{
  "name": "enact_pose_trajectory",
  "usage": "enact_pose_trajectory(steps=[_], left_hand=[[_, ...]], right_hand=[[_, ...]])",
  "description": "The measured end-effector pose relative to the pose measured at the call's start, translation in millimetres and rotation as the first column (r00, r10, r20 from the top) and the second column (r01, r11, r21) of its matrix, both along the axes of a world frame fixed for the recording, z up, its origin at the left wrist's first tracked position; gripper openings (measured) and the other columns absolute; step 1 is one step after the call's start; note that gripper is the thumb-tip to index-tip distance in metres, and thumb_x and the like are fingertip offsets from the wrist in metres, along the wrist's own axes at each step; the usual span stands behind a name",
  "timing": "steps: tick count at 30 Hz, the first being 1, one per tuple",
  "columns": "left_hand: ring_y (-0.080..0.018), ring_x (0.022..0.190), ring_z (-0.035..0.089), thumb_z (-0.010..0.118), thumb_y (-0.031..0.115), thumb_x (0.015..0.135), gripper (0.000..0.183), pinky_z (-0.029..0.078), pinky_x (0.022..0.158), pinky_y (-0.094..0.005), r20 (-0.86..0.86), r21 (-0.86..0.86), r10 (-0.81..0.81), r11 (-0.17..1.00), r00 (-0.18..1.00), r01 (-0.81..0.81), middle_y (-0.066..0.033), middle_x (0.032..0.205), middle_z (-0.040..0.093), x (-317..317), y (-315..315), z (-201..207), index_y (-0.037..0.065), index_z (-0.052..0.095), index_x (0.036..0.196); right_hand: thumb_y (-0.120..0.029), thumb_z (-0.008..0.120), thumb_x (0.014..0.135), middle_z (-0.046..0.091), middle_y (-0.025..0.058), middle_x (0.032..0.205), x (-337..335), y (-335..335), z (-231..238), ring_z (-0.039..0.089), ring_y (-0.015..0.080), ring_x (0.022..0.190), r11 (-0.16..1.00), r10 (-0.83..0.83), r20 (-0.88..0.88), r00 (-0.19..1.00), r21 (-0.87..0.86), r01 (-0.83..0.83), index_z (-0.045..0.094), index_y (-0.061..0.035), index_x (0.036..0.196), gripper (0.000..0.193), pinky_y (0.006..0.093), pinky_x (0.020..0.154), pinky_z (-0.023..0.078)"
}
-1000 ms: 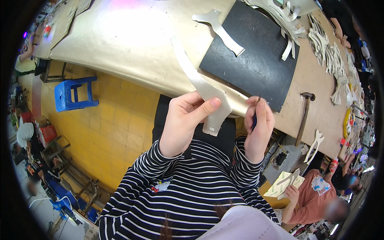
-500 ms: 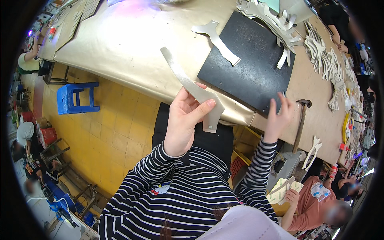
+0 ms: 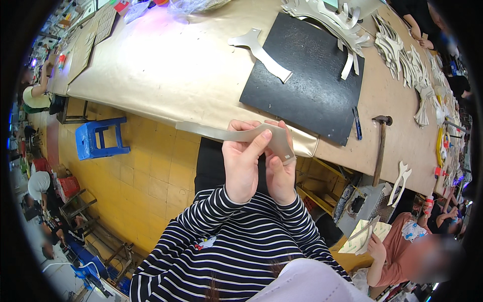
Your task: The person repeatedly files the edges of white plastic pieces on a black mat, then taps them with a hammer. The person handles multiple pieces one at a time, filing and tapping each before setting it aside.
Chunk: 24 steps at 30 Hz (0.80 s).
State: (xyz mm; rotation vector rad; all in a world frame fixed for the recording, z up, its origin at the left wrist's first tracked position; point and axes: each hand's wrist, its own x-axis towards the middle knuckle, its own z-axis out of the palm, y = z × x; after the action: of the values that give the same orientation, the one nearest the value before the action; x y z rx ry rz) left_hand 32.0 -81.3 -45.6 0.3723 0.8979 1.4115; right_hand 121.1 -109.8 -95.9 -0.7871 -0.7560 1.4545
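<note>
A beige, leather-like cut piece (image 3: 211, 132) with a long strap and a forked end is held over my lap at the table's front edge. My left hand (image 3: 242, 168) pinches its wide part, the thumb on top and the fingers beneath. At the short end, by a small pale mark, my right hand (image 3: 282, 181) grips it between thumb and fingers. The strap reaches out to the left, unsupported. A similar forked piece (image 3: 264, 54) lies partly on a black mat (image 3: 307, 93) beyond my hands.
A pen (image 3: 357, 123) and a hammer (image 3: 381, 148) lie right of the mat. Piles of cut pieces (image 3: 397, 55) cover the table's far right. A blue stool (image 3: 100, 138) stands on the yellow floor at left. At lower right, a co-worker's hand (image 3: 376, 247) holds a pale sheet.
My right hand has come left from above the table near the pen and taken hold of the piece's short end. The strap has swung down from pointing up-left to nearly level.
</note>
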Motion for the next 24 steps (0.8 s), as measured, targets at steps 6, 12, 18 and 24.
enact_pose_trajectory(steps=[6, 12, 18, 24], left_hand=[[-0.0128, 0.103, 0.054, 0.067, -0.004, 0.091, 0.019, 0.045, 0.094, -0.0296, 0.011, 0.194, -0.043, 0.98, 0.999, 0.04, -0.0039, 0.11, 0.054, 13, -8, -10, 0.01, 0.053, 0.093], [-0.0216, 0.114, 0.057, 0.073, -0.003, 0.084, 0.021, 0.043, 0.1, -0.0342, -0.48, 0.419, -0.247, 0.778, 0.842, 0.468, -0.0109, 0.126, 0.058, -3, 20, -21, 0.007, 0.069, 0.102], [-0.0284, 0.107, 0.062, 0.065, -0.002, 0.086, 0.021, 0.049, 0.093, -0.0373, -0.929, 0.261, 0.005, 0.718, 0.37, 0.646, -0.0098, 0.11, 0.067, -49, 104, -43, 0.004, 0.071, 0.105], [-0.0273, 0.113, 0.059, 0.069, 0.007, 0.087, 0.019, 0.045, 0.1, -0.0391, -0.964, 0.264, 0.205, 0.675, 0.168, 0.689, -0.0074, 0.118, 0.066, -31, 159, -67, 0.007, 0.075, 0.105]], right_hand=[[-0.011, 0.067, 0.095, 0.054, 0.0106, 0.129, 9, 12, 13, 0.052, 0.0194, 0.12, 0.989, -0.15, -0.112, 0.982, -0.035, 0.147, 0.054, -0.003, 0.128, 0.037, 0.0342, 0.107, 0.039], [-0.003, 0.069, 0.09, 0.067, 0.0118, 0.097, 58, 31, 20, 0.065, 0.0174, 0.086, 0.975, -0.221, -0.023, 0.975, 0.023, 0.221, 0.063, 0.001, 0.105, 0.017, 0.0296, 0.077, 0.053], [0.001, 0.075, 0.083, 0.073, 0.0087, 0.085, 125, 82, 33, 0.068, 0.0122, 0.077, 0.953, 0.076, 0.513, 0.855, -0.289, 0.089, 0.071, 0.006, 0.097, 0.016, 0.0254, 0.072, 0.054], [-0.003, 0.076, 0.082, 0.072, 0.0034, 0.083, 124, 141, 4, 0.066, 0.007, 0.077, 0.988, 0.143, 0.779, 0.611, -0.153, -0.036, 0.071, 0.0032, 0.094, 0.014, 0.0227, 0.072, 0.052]])
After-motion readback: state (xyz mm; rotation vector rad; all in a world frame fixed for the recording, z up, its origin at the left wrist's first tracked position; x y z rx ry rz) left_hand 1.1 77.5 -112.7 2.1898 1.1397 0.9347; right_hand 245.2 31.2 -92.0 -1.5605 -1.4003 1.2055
